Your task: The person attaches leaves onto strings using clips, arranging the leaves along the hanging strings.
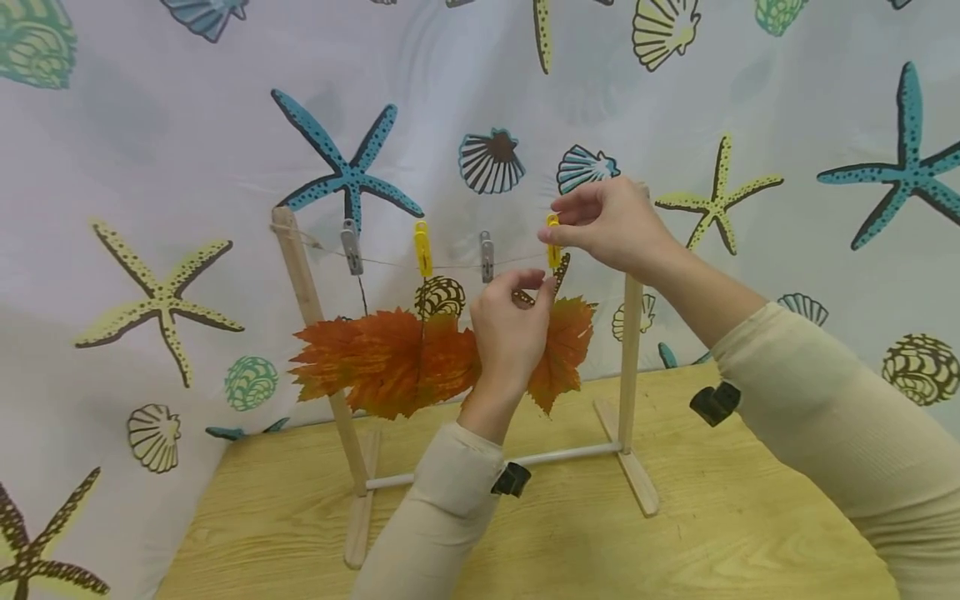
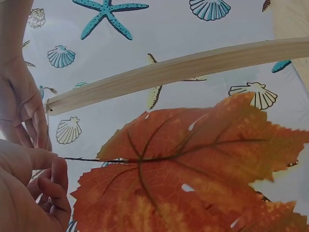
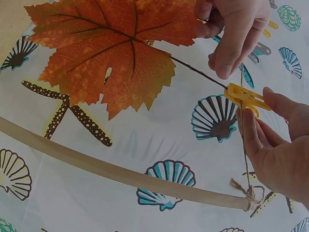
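Pinching the yellow peg (image 3: 245,98) on the string (image 3: 244,150), your right hand (image 1: 611,223) squeezes it while your left hand (image 1: 512,321) pinches the leaf (image 3: 116,48) stem at its mouth.

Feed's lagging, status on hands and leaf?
Right hand pinches yellow plastic clothespin on the string. Left hand holds orange maple leaf by its stem. Nothing in the way.
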